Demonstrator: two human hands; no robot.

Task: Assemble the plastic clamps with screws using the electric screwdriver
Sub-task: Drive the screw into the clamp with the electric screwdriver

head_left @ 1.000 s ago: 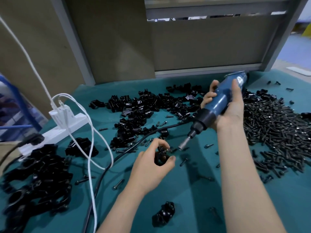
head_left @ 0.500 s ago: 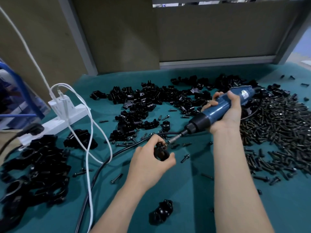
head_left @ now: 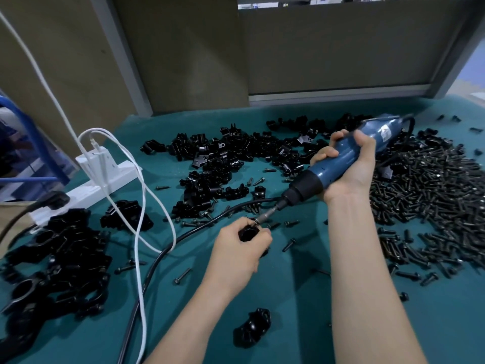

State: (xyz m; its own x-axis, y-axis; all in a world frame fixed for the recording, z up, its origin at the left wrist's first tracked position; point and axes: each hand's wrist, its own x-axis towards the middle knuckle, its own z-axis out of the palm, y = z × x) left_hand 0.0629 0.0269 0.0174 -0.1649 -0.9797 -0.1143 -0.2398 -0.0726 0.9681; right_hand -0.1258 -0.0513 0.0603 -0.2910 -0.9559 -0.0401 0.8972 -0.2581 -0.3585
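A table (head_left: 288, 290) covered in a smooth teal mat fills the view, backed by dull tan panels (head_left: 183, 61) set in a grey metal frame (head_left: 338, 91).

The left grip (head_left: 236, 254) is curled round a small black plastic clamp (head_left: 248, 232), thumb and fingertips pinching it from both sides just above the mat. The right grip (head_left: 350, 168) is wrapped tightly round the blue barrel of the electric screwdriver (head_left: 325, 170), up and to the right of the left grip. The tool slants down to the left, with its black collar below the fingers and its thin metal bit (head_left: 265, 215) meeting the top of the clamp. Whether a screw sits under the bit cannot be told.

Right of the right grip lies a wide heap of dark, slim screws (head_left: 433, 206). Beyond both grips spreads a scatter of glossy black clamp halves (head_left: 231, 158), blocky with curved saddles. Far left of the left grip sits a pile of ringed black clamps (head_left: 52, 258), and behind it a white power strip (head_left: 105, 177) with a looping white cable (head_left: 141, 206). A black cord (head_left: 183, 237) runs across the mat just left of the left grip. One lone black clamp (head_left: 252, 327) rests on the mat nearer than that grip, between the forearms. Stray screws dot the mat around both grips.
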